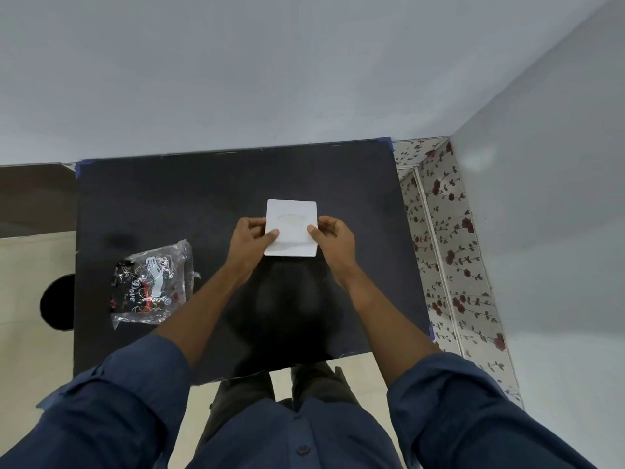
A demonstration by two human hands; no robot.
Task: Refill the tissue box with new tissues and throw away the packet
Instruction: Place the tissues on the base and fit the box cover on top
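Both the left hand [252, 236] and right hand [333, 233] grip the white tissue box [291, 228] mid-table [236, 184], apparently closing it after refilling, so next comes binning the seemingly empty packet [152, 282] lying well left.

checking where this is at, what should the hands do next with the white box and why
Probably let go of the white tissue box and reach the left hand to the plastic packet. Both hands, the right hand included, grip the box's sides on the black table, and the crumpled packet lies untouched.
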